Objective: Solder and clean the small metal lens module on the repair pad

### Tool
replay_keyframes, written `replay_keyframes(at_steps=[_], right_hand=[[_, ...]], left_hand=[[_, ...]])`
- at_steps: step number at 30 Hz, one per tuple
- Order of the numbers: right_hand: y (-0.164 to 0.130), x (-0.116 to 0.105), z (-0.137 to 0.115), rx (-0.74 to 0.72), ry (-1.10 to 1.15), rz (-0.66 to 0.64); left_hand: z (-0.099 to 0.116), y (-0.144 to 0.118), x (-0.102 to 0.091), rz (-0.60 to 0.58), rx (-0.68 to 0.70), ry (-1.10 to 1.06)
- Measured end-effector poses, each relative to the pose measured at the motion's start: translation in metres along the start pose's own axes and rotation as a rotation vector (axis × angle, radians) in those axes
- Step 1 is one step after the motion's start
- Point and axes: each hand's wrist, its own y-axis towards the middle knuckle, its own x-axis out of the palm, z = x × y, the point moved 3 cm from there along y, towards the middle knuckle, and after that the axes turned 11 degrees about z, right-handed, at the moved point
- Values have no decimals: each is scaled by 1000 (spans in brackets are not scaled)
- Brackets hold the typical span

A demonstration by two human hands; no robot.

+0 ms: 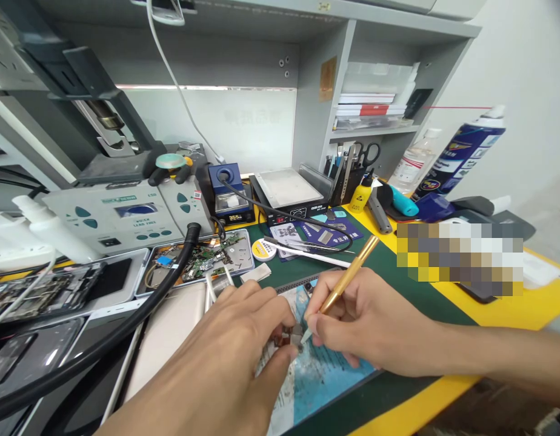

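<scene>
Gold-handled blade (348,275) in right hand (375,324), tip on small part (294,336).

An electronics repair workshop is shown: a soldering station (120,215), a tray of circuit boards (202,257) and opened phones (57,290) are seen beyond the fingers (266,309).

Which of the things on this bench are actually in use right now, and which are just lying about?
In use:
left hand pinching the small part
right hand holding the gold tool
blue mat underneath

Lying about:
parts tray
spray can
scissors
black hose
solder station
</scene>
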Motion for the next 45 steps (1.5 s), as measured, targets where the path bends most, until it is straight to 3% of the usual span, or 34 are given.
replay_keyframes(at_steps=[21,40,45], right_hand=[[1,2,4,-37,16,-14],[3,-4,-1,60,-11,-32],[-2,-8,-6,2,63,-46]], left_hand=[[0,1,0,-32,-38,3],[-5,-1,1,-19,-83,-104],[-5,-1,2,14,-56,-101]])
